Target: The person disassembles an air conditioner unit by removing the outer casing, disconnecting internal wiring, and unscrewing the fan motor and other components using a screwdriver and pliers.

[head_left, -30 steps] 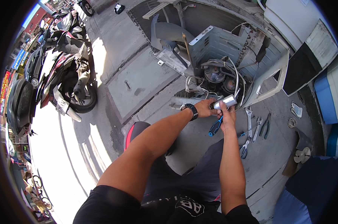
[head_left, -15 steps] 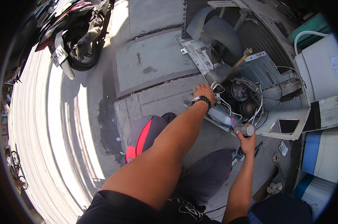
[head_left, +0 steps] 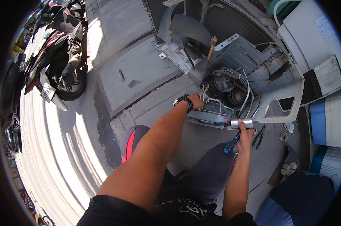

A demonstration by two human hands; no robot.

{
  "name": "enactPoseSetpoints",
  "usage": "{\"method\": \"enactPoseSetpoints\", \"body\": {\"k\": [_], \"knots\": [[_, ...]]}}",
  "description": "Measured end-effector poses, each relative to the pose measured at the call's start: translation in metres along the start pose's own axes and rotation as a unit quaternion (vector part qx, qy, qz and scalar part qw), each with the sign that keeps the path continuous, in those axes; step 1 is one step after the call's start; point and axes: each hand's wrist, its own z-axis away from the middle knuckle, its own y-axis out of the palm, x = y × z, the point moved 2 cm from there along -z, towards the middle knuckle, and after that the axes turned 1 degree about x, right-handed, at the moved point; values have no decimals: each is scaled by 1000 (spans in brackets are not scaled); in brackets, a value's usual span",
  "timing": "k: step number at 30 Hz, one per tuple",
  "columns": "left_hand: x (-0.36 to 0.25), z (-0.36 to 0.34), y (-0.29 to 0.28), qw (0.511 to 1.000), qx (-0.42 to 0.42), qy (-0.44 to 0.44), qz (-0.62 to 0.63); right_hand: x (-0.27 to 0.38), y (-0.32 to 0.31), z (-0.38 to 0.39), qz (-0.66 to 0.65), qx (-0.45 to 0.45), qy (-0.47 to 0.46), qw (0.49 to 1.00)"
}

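My right hand (head_left: 245,138) is closed round a silver cylindrical capacitor (head_left: 242,123), its thumb pressed on the side. The cylinder lies nearly level, with thin coloured wires by its left end. My left hand (head_left: 195,102), wearing a dark watch, is closed on a bundle of pale wires (head_left: 204,91) at the near edge of an opened air-conditioner outdoor unit (head_left: 266,119). Inside the unit sit a dark round compressor (head_left: 224,81) and a second, smaller dark canister (head_left: 237,96). Just below my right hand is a blue-handled tool (head_left: 232,143).
A grey fan (head_left: 189,30) stands in the unit's far part. Dark pliers (head_left: 259,137) and a coil of cord (head_left: 283,136) lie on the ground at right, near a small white fan wheel (head_left: 289,168). White appliances (head_left: 306,28) line the right side; a motorcycle (head_left: 67,71) is parked at far left.
The view has shifted, so the unit appears further left. My right hand has turned the capacitor more level and side-on. My left hand still holds at the wires.
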Motion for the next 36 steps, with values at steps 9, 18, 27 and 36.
{"method": "enactPoseSetpoints", "body": {"k": [9, 18, 27, 36], "knots": [[47, -23, 4, 998, -18, -53, 36, -1, 10, 16, -147, -7, 69, 987], [3, 0, -3, 989, -86, 4, -124, -29, 8, 24, -237, -14, 112, 965], [-49, 37, 11, 954, -35, 177, -240, -45, 31, 14, -360, -18, 172, 917], [-92, 64, 34, 904, -72, 336, -255, -27, 62, 4, -335, -14, 149, 930]]}}
